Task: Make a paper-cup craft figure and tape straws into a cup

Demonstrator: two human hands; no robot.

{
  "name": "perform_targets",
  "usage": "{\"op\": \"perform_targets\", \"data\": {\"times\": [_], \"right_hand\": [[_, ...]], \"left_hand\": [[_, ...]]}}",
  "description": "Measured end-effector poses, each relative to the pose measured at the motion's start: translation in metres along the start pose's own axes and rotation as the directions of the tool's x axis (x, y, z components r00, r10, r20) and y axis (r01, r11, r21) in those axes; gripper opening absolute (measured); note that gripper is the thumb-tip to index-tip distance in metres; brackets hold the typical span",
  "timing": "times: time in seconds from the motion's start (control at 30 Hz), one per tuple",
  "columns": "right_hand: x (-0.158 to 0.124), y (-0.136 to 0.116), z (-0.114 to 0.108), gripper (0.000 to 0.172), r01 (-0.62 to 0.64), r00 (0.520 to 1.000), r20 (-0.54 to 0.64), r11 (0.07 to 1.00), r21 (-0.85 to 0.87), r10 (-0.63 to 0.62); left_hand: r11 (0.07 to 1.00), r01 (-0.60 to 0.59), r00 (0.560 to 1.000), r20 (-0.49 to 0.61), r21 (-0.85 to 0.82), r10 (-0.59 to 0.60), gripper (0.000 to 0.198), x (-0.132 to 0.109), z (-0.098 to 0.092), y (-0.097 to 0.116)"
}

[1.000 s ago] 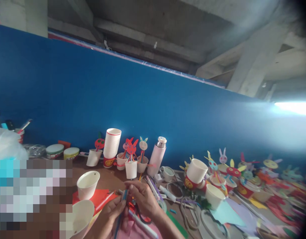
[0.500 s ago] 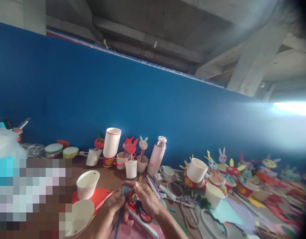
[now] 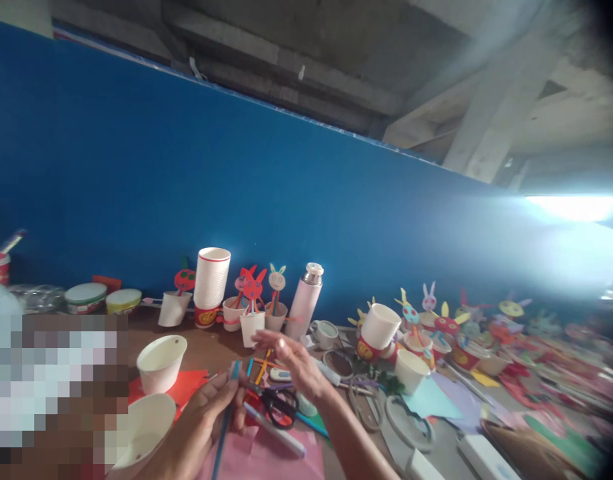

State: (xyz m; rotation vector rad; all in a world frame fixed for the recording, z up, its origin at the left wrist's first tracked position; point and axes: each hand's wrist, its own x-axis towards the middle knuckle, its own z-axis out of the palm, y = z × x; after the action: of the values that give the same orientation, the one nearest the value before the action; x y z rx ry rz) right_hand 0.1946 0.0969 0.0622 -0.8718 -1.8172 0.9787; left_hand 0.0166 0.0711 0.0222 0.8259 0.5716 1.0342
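Note:
My left hand [image 3: 206, 410] pinches a thin blue stick [image 3: 222, 430] that slants up from the lower edge of the view. My right hand [image 3: 291, 360] hovers just right of the stick's top end, fingers apart and holding nothing. Under the hands lie black-handled scissors [image 3: 279, 405], a white pen [image 3: 275, 430], pink paper [image 3: 266, 460] and red paper [image 3: 184, 385]. A white paper cup [image 3: 161, 362] stands to the left, another cup [image 3: 141, 433] nearer me.
A stack of paper cups [image 3: 211, 277], cups with bunny figures on sticks [image 3: 251, 310], a pale flask [image 3: 302, 302] and tape rolls [image 3: 404, 425] crowd the table. More bunny cups [image 3: 436, 330] run along the blue wall [image 3: 236, 193] to the right. Lidded tubs [image 3: 86, 298] sit far left.
My right hand has let go of the stick and lifted up and to the right, fingers spreading. The left hand still holds the stick. The view has swung slightly right.

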Motion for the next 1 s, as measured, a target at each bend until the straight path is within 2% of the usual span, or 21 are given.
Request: {"op": "perform_targets", "data": {"times": [0.03,0.1,0.2,0.3,0.43,0.53,0.63,0.8,0.9,1.0], "right_hand": [[0.002,0.003,-0.008,0.051,0.001,0.998,-0.063,0.999,-0.034,-0.003],[0.004,0.011,-0.024,0.049,-0.079,0.989,-0.137,0.971,-0.224,0.049],[0.004,0.023,-0.047,0.038,-0.182,0.977,-0.176,0.907,-0.38,0.122],[-0.003,0.027,-0.065,0.026,-0.244,0.968,-0.18,0.823,-0.513,0.174],[-0.016,0.022,-0.08,0.012,-0.28,0.948,-0.091,0.668,-0.689,0.304],[-0.022,0.014,-0.078,0.009,-0.286,0.909,-0.045,0.543,-0.789,0.413],[-0.022,0.009,-0.064,0.014,-0.284,0.874,-0.06,0.406,-0.869,0.482],[-0.018,0.013,-0.038,0.037,-0.247,0.838,-0.107,0.198,-0.949,0.535],[-0.018,0.019,-0.032,0.048,-0.224,0.835,-0.114,0.143,-0.964,0.538],[-0.02,0.023,-0.031,0.04,-0.212,0.834,-0.108,0.135,-0.968,0.54]], "left_hand": [[1.0,0.004,1.0,-0.015,0.019,-0.004,0.017,-0.002,0.0,0.001],[0.998,0.024,0.999,-0.051,0.056,-0.021,0.02,-0.005,-0.003,0.001],[0.995,0.054,0.993,-0.106,0.082,-0.045,0.026,-0.01,-0.008,0.0],[0.994,0.046,0.992,-0.12,0.096,-0.034,0.029,-0.012,-0.01,-0.002],[0.992,0.056,0.991,-0.126,0.111,-0.042,0.03,-0.012,-0.01,-0.004],[0.996,0.081,0.991,-0.108,0.049,-0.075,0.031,-0.008,-0.016,-0.008],[0.998,0.056,0.997,-0.046,0.002,-0.056,0.039,0.0,-0.027,-0.012],[0.998,0.056,0.998,-0.021,-0.029,-0.057,0.047,0.009,-0.035,-0.015],[0.999,0.034,0.998,-0.059,-0.008,-0.034,0.045,0.003,-0.026,-0.011],[0.998,0.018,0.993,-0.118,0.059,-0.011,0.037,-0.006,-0.017,-0.007]]}}
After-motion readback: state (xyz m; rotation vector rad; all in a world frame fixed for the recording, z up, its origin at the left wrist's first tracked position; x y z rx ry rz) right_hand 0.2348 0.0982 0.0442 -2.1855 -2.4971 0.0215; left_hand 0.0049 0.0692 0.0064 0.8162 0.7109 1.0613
